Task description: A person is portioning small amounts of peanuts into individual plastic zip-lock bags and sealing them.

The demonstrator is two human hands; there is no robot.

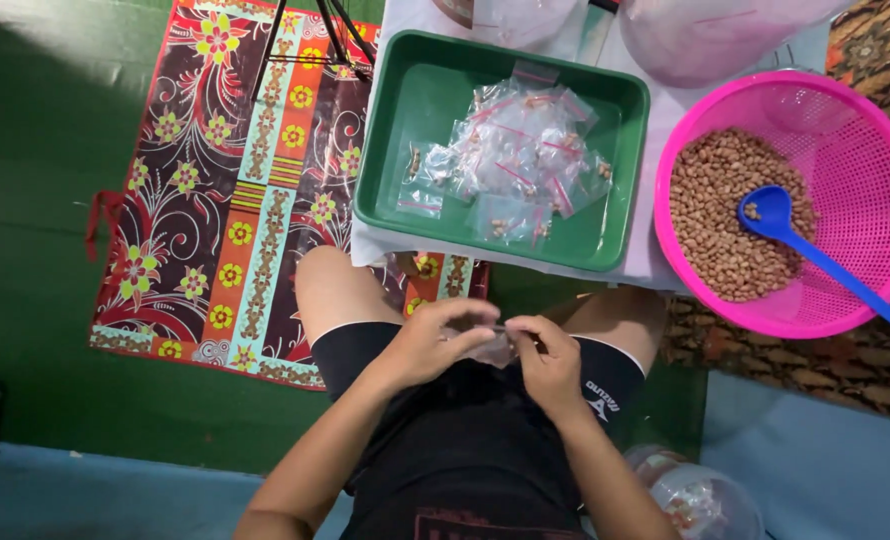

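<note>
Over my lap, my left hand [435, 340] and my right hand [548, 360] pinch the top edge of a small clear zip bag [493, 345] between their fingertips. The bag is mostly hidden by the fingers, so its contents do not show. In front of my knees a green tray [405, 120] holds several small clear bags [510, 160], each with a few peanuts inside. To the right stands a pink perforated basket [865, 130] with a heap of peanuts [715, 220] and a blue plastic spoon [800, 245] lying on them.
A patterned red and black mat [235, 200] covers the green floor on the left. A black tripod's legs [315, 40] stand at the top. Large clear plastic bags [705, 30] lie behind the tray. A clear bag with packets [695, 495] rests by my right thigh.
</note>
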